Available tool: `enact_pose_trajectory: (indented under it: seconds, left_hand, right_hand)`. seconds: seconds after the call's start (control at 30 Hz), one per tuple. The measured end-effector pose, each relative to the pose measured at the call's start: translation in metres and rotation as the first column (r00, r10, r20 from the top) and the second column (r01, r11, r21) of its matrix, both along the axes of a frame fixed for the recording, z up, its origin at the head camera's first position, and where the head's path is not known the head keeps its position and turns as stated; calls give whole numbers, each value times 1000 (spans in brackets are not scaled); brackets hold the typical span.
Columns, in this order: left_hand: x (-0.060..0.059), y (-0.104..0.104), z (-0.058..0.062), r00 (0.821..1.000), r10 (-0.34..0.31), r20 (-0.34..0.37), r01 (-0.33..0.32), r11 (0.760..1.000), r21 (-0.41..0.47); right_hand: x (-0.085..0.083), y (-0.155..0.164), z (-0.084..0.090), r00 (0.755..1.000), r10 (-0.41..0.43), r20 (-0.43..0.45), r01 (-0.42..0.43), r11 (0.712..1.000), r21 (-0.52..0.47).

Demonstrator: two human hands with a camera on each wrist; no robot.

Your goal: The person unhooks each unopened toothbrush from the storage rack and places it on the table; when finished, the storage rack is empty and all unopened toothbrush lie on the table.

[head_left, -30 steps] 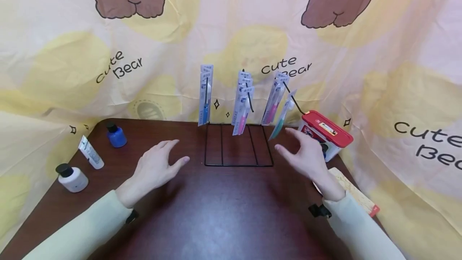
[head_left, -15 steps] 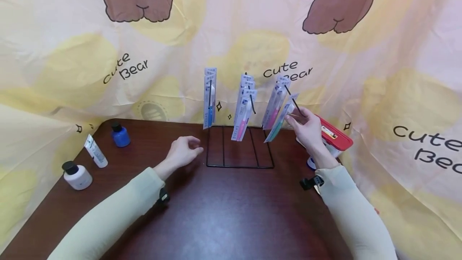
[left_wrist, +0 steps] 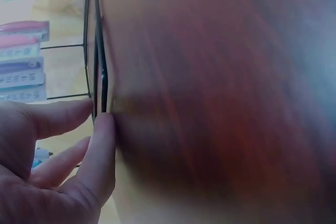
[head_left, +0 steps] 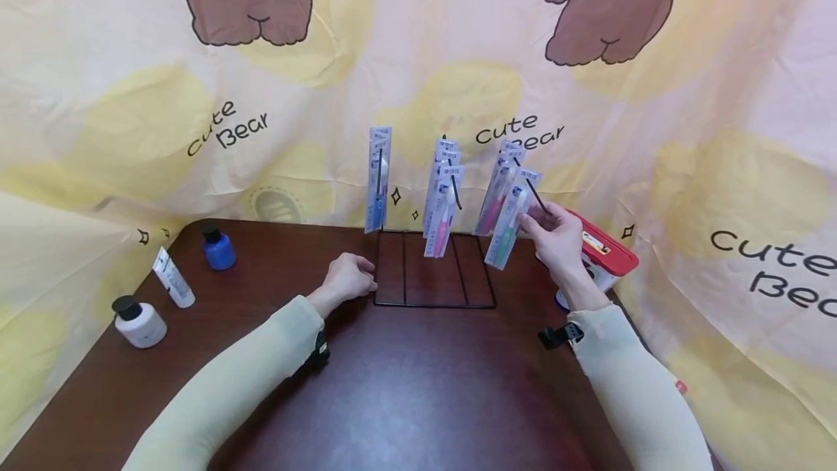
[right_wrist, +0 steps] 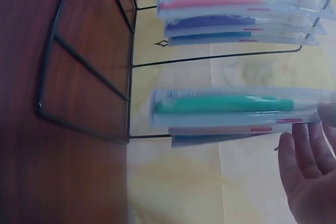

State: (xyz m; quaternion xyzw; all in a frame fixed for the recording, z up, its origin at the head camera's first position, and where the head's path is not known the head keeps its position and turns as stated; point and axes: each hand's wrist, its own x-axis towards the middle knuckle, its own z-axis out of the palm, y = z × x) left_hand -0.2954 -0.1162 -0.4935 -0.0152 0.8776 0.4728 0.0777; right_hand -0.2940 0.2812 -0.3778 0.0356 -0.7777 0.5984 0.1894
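A black wire display rack [head_left: 434, 306] stands on the dark table, with packaged toothbrushes hung on its three hooks. My right hand [head_left: 559, 235] pinches the edge of the front packaged toothbrush with a green handle [head_left: 513, 222] on the right hook. The hook still runs up to the top of that pack. At the rack's left side, my left hand [head_left: 349, 278] has the base wire between thumb and fingertips, as the left wrist view shows up close. A pink toothbrush [head_left: 441, 227] fronts the middle hook, and a blue one [head_left: 378, 202] fronts the left.
To the left stand a blue bottle [head_left: 219, 253], a white tube [head_left: 174, 278] and a white bottle with a black cap [head_left: 140, 325]. Behind my right hand is a white tub with a red lid [head_left: 608, 246]. A printed curtain [head_left: 418, 35] hangs behind the table.
Both hands have come in from the front: the right to the green toothbrush, the left to the rack's base. The green toothbrush pack has turned to face forward more.
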Motion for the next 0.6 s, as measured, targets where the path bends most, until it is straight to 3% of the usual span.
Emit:
enact_pose_trajectory:
  seconds: [0.03,0.2,0.27,0.33,0.6]
  left_hand:
    - [-6,1,-7,1000,-9,-15,9,1000,-14]
    - [-8,3,-10,1000,-8,-27,6,998,-56]
    - [5,8,8,1000,12,4,-11,998,-64]
    - [7,9,10,1000,11,2,-11,997,-75]
    - [5,8,10,1000,-9,3,9,994,-109]
  right_hand:
    - [1,1,-1,1000,-4,-13,4,1000,-11]
    - [4,6,1,997,-6,-71,2,998,-62]
    - [5,9,3,995,-10,-96,1,996,-89]
    - [6,11,5,994,-19,-104,6,993,-122]
    - [23,17,1,999,-53,-5,52,983,-177]
